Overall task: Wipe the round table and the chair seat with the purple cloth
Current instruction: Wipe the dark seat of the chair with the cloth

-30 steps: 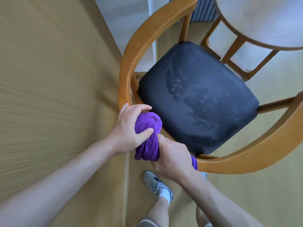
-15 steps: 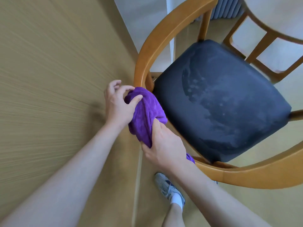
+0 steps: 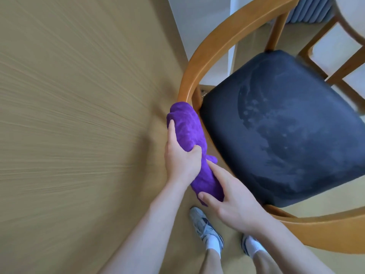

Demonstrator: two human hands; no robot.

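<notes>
While the bunched purple terry cloth (image 3: 187,135) lies wrapped along the curved light-wood armrest (image 3: 223,48) of the chair, both of the person's hands hold it. The left hand (image 3: 180,155) grasps the cloth from the outer side, its thumb dug into the fabric about halfway along and a fingertip showing against the upper part of the bundle. The right hand (image 3: 231,198) grips the lower end of the cloth, thumb lying along the top of the fabric and a finger curled round beneath it. The cloth runs lengthwise on the rail, from just below the bare wood at its upper end down to the right hand, and it hides that stretch of the armrest completely.

Just beside the cloth sits the dark navy padded chair seat (image 3: 286,125), which bears pale, cloudy streaks and spots across its middle; these may be damp marks or dust, though the surface is too soft in focus to say which. At the upper right corner a curved sliver of the round wooden table (image 3: 353,16) shows above its light-wood legs. Below the hands, two white and grey sneakers (image 3: 205,226) with white socks stand on the tan wood-grain floor (image 3: 79,115), near the front of the chair frame.
</notes>
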